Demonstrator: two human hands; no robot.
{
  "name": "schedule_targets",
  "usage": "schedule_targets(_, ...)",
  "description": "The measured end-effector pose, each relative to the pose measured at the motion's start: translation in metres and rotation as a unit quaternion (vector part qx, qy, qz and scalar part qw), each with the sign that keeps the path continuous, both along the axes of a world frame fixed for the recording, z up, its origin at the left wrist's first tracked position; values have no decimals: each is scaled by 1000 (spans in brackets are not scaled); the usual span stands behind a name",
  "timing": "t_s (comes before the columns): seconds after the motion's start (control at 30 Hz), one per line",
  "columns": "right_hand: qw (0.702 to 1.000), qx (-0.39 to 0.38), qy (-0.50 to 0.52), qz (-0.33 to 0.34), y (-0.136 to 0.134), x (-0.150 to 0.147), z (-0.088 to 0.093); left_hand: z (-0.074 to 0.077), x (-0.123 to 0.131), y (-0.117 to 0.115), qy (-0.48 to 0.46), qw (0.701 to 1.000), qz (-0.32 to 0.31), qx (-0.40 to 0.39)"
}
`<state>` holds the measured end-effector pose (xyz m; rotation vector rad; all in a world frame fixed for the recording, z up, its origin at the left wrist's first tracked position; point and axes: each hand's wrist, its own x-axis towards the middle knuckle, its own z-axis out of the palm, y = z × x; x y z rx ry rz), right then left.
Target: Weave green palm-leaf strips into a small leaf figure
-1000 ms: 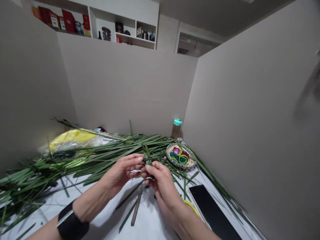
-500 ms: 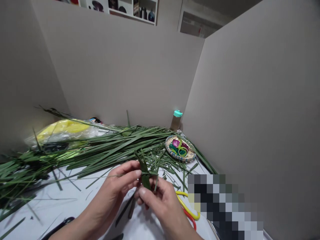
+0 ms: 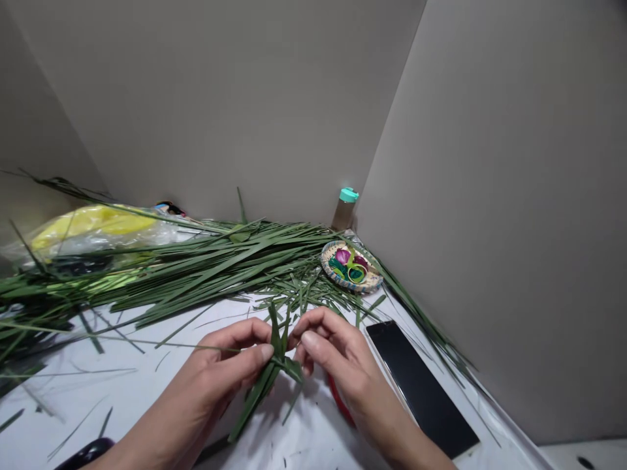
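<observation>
A small craft booth: beige partition walls [image 3: 196,98] box in a white table [image 3: 122,388] heaped with long palm leaves [image 3: 196,274] beside a woven dish [image 3: 326,262].

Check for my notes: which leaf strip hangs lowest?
The broad strip slanting down below the left hand; the other strips there are shorter or stand upright.

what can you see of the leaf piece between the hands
The leaf piece is a small bundle of narrow, flat green leaf strips, crossed and folded together near its middle. Several pointed ends stick upward, and one longer strip slants down toward the white tabletop. The strips look fresh, with no browning visible. The left hand pinches the piece between thumb and fingers. The right hand curls close on the other side, but whether it grips the piece is hard to tell.
</observation>
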<state>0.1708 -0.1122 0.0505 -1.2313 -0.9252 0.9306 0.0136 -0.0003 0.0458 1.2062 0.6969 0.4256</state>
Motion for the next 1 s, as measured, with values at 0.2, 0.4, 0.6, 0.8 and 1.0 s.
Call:
schedule_targets(0.2, 999, -1, -38, -14, 2, -3, 1, -2, -1, -6, 46, 998, -38, 28)
schedule_targets(0.4, 1000, 6, -24, -15, -2, -6, 4, -3, -2, -6, 35, 997, -48, 39)
schedule_targets(0.6, 998, 19, 45, -28, -3, -5, 0, 4, -6, -4, 21, 998, -51, 38)
schedule_targets(0.8, 995, 42, 87, -20, -4, -8, -4, 5, -7, -5, 18, 997, -49, 50)
schedule_targets(1.0, 994, 42, 100, -14, -6, -8, 0, 9, -5, -4, 30, 997, -46, 61)
